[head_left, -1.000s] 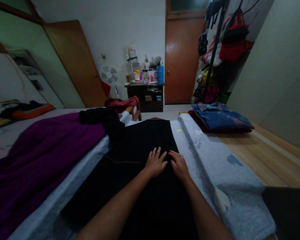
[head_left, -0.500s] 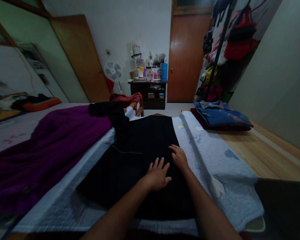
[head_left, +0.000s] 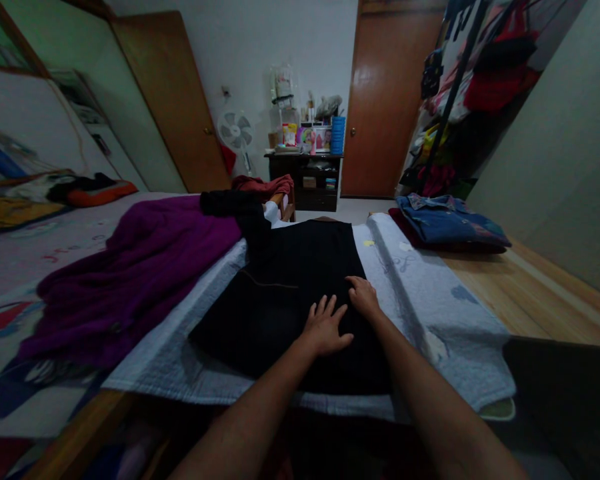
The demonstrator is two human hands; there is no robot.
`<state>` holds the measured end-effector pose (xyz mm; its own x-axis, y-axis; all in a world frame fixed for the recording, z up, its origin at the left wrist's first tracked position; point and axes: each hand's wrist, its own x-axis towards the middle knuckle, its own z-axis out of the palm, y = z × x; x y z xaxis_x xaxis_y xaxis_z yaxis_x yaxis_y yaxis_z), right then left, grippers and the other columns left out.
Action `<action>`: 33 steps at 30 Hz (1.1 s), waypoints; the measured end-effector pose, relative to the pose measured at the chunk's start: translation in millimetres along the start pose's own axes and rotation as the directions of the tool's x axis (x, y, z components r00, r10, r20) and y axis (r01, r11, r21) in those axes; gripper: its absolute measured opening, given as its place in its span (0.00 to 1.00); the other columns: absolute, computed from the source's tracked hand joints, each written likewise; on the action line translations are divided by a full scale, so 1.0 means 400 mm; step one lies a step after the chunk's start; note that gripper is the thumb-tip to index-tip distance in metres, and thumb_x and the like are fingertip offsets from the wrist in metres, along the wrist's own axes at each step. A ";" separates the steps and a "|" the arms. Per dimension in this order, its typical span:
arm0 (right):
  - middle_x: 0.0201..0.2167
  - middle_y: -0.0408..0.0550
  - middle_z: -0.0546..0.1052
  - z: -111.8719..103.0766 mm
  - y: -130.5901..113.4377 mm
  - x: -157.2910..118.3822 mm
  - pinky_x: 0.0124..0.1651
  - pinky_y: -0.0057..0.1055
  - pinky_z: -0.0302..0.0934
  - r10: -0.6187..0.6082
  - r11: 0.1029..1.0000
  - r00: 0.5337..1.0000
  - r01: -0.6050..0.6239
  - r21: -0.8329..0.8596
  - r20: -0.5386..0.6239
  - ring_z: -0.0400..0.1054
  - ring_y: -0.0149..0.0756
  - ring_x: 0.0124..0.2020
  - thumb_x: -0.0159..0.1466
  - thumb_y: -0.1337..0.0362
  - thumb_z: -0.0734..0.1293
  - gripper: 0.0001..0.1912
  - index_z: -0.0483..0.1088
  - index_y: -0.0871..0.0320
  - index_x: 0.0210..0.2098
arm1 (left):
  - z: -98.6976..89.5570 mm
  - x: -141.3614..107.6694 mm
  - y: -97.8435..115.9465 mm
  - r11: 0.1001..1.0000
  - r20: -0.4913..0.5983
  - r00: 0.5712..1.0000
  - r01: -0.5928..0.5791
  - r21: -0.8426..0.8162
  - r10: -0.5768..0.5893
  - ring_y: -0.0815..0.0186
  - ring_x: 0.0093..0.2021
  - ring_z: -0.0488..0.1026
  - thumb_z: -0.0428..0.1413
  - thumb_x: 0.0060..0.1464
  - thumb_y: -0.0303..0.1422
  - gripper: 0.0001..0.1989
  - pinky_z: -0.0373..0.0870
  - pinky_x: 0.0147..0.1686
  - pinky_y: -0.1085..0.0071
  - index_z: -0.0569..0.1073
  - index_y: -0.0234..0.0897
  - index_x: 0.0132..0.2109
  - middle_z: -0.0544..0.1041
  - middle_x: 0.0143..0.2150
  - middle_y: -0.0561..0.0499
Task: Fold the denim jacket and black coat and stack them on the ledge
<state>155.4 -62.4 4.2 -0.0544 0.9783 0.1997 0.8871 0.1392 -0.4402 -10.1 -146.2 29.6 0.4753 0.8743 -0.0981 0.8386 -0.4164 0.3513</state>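
Observation:
A black garment (head_left: 275, 327) lies spread over a pale blue-grey quilted cloth (head_left: 430, 300); a thin brown line of stitching crosses its left part. My left hand (head_left: 326, 328) rests flat on the garment's middle with its fingers spread. Close by, my right hand (head_left: 363, 295) lies at the garment's right edge, fingers stretched forward and slightly bent. Neither hand grips anything that I can see. At the far left corner the garment meets a bunched black piece of cloth (head_left: 255, 230), and I cannot tell whether the two are one.
A purple garment (head_left: 170, 247) lies to the left on a patterned bed cover. Folded blue denim clothing (head_left: 447, 220) sits on a dark red piece at the right, on wooden boards (head_left: 510, 287). Behind are a fan (head_left: 236, 131), a dark cabinet (head_left: 315, 199) and hanging bags (head_left: 500, 90).
The view has shifted, showing more of the bed's near edge. Both hands stay on the black garment in nearly the same places, still spread.

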 end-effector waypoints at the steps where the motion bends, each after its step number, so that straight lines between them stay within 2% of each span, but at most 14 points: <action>1: 0.59 0.52 0.67 0.000 -0.007 -0.008 0.62 0.40 0.49 0.008 1.000 1.000 -0.008 -0.005 0.008 0.58 0.41 0.60 0.61 0.69 0.58 0.24 0.66 0.58 0.57 | 0.003 0.001 -0.002 1.000 -0.012 1.000 0.002 -0.001 -0.002 0.49 0.70 0.36 0.50 0.50 0.54 0.42 0.39 0.64 0.45 0.50 0.45 0.68 0.44 0.72 0.45; 4: 0.65 0.55 0.58 0.003 -0.028 -0.049 0.63 0.51 0.44 0.046 0.998 0.998 -0.044 -0.044 0.045 0.49 0.48 0.65 0.63 0.63 0.59 0.26 0.61 0.57 0.60 | 0.015 0.005 -0.008 1.000 -0.036 0.999 0.001 -0.008 -0.001 0.51 0.70 0.38 0.51 0.49 0.54 0.46 0.40 0.65 0.48 0.46 0.40 0.69 0.45 0.71 0.44; 6: 0.67 0.53 0.53 0.004 -0.039 -0.085 0.62 0.56 0.41 0.051 0.996 0.996 -0.046 -0.077 0.071 0.43 0.49 0.67 0.64 0.61 0.58 0.26 0.58 0.55 0.62 | 0.021 0.009 -0.012 1.000 -0.043 0.999 0.000 -0.007 -0.001 0.51 0.70 0.38 0.51 0.49 0.54 0.46 0.41 0.65 0.49 0.46 0.37 0.69 0.45 0.71 0.43; 10: 0.68 0.52 0.52 0.001 -0.045 -0.147 0.63 0.57 0.39 -0.010 0.990 0.999 0.016 -0.143 0.043 0.41 0.48 0.68 0.66 0.62 0.56 0.25 0.57 0.53 0.62 | 0.027 0.008 -0.018 0.999 -0.098 0.995 -0.012 -0.030 0.009 0.52 0.70 0.42 0.52 0.50 0.52 0.43 0.42 0.65 0.50 0.52 0.35 0.67 0.49 0.70 0.41; 13: 0.67 0.55 0.54 -0.009 -0.043 -0.165 0.63 0.53 0.40 -0.055 0.984 0.998 0.057 -0.171 0.017 0.43 0.47 0.68 0.67 0.62 0.56 0.24 0.58 0.57 0.62 | 0.021 -0.012 -0.019 0.988 -0.229 0.973 -0.071 -0.139 0.037 0.56 0.67 0.51 0.52 0.55 0.46 0.31 0.49 0.64 0.54 0.62 0.36 0.62 0.57 0.67 0.43; 16: 0.66 0.58 0.56 -0.022 -0.048 -0.167 0.63 0.51 0.43 -0.064 0.984 0.998 0.066 -0.164 0.019 0.45 0.48 0.67 0.66 0.63 0.56 0.24 0.60 0.61 0.61 | 0.010 -0.051 -0.017 0.960 -0.381 0.924 -0.132 -0.247 0.029 0.59 0.60 0.63 0.50 0.59 0.37 0.15 0.59 0.60 0.58 0.72 0.39 0.51 0.68 0.59 0.46; 19: 0.65 0.60 0.56 -0.031 -0.064 -0.174 0.64 0.52 0.43 -0.080 0.990 0.997 0.080 -0.114 0.006 0.46 0.51 0.67 0.64 0.66 0.59 0.24 0.62 0.64 0.59 | 0.002 -0.096 -0.013 0.954 -0.465 0.885 -0.146 -0.261 0.008 0.61 0.51 0.68 0.51 0.58 0.33 0.09 0.64 0.53 0.60 0.75 0.40 0.41 0.73 0.48 0.47; 22: 0.64 0.60 0.58 -0.028 -0.084 -0.199 0.63 0.47 0.49 -0.206 0.978 0.978 0.205 0.040 0.021 0.51 0.45 0.65 0.63 0.66 0.58 0.24 0.62 0.63 0.59 | 0.003 -0.127 -0.013 0.954 -0.447 0.894 -0.157 -0.257 0.027 0.63 0.45 0.69 0.50 0.59 0.32 0.07 0.65 0.49 0.64 0.74 0.39 0.38 0.73 0.42 0.49; 25: 0.62 0.59 0.62 -0.014 -0.100 -0.233 0.64 0.42 0.51 -0.297 0.951 0.952 0.288 0.116 0.072 0.54 0.42 0.64 0.65 0.66 0.57 0.23 0.63 0.63 0.59 | 0.011 -0.140 -0.014 0.944 -0.396 0.916 -0.182 -0.276 0.061 0.62 0.44 0.69 0.51 0.58 0.33 0.06 0.65 0.48 0.64 0.72 0.39 0.39 0.74 0.41 0.49; 30: 0.64 0.54 0.60 -0.001 -0.110 -0.263 0.65 0.45 0.47 -0.266 0.964 0.958 0.266 0.013 0.104 0.49 0.43 0.66 0.66 0.65 0.55 0.23 0.63 0.61 0.60 | 0.023 -0.144 -0.012 0.938 -0.393 0.918 -0.178 -0.298 0.049 0.59 0.49 0.68 0.55 0.51 0.31 0.10 0.65 0.51 0.61 0.71 0.40 0.43 0.73 0.46 0.48; 33: 0.65 0.50 0.59 -0.001 -0.114 -0.264 0.65 0.47 0.44 -0.239 0.969 0.966 0.244 -0.045 0.095 0.45 0.44 0.68 0.66 0.64 0.56 0.24 0.61 0.57 0.61 | 0.024 -0.146 -0.014 0.934 -0.402 0.915 -0.169 -0.314 0.030 0.60 0.48 0.68 0.54 0.53 0.32 0.09 0.65 0.50 0.61 0.70 0.39 0.43 0.73 0.46 0.47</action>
<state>121.0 -172.3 3.4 -0.3081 0.9267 0.2153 0.8666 0.3668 -0.3383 -40.1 -197.5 24.6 0.3530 0.8878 0.2954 0.6193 -0.4583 0.6375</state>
